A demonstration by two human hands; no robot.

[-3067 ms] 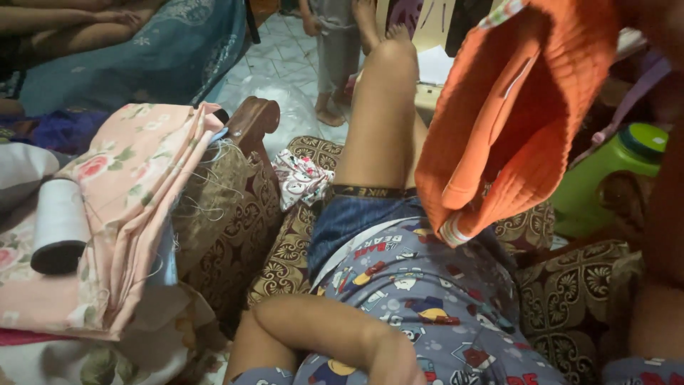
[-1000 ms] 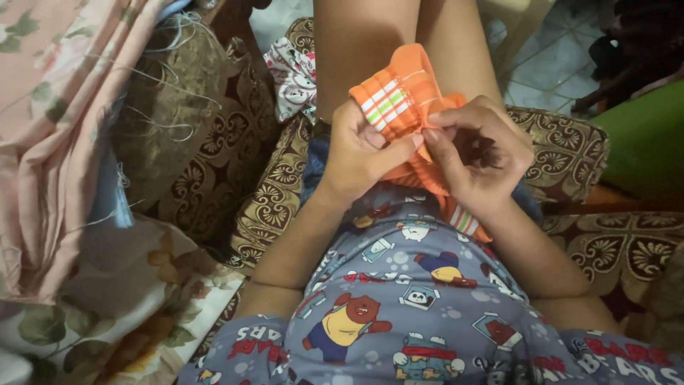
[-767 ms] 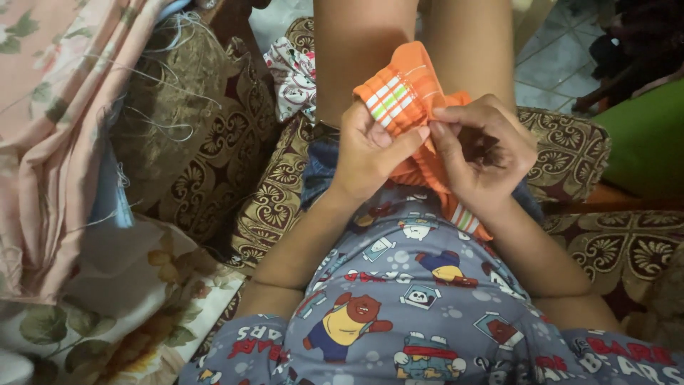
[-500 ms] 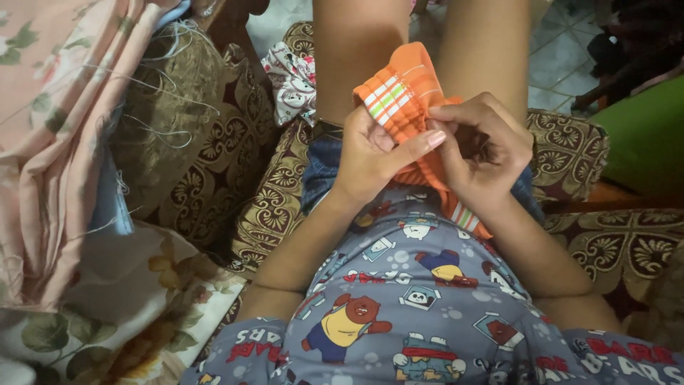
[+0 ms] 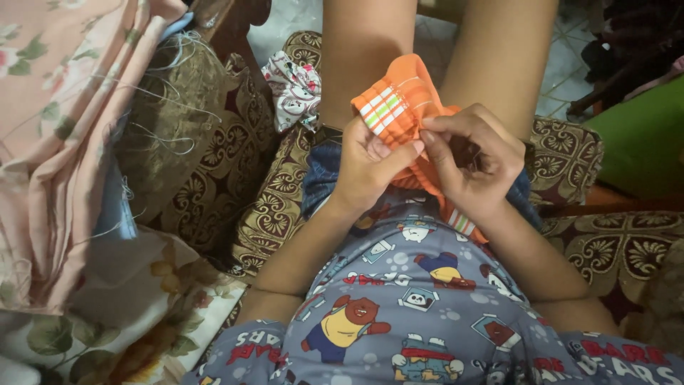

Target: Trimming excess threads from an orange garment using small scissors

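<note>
An orange garment (image 5: 399, 100) with white and green stripes on its cuff rests bunched in my lap, between my bare knees. My left hand (image 5: 367, 167) grips the striped cuff from below, thumb pressed on the fabric. My right hand (image 5: 474, 160) pinches the same orange cloth just right of the cuff, fingers curled together. The lower part of the garment is hidden under both hands. I sit on a brown patterned sofa (image 5: 278, 207) and wear a grey cartoon-print shirt (image 5: 420, 306).
Pink floral cloth (image 5: 50, 121) is piled at the left with loose white threads (image 5: 164, 121) over a brown cushion. A small white printed scrap (image 5: 292, 89) lies beside my left knee. A green object (image 5: 634, 135) sits at the right; tiled floor lies beyond.
Three seconds ago the orange garment hung raised at the upper right and I looked across the room. Now it is in my lap with both hands pinching it; over the last second the hands barely moved.
</note>
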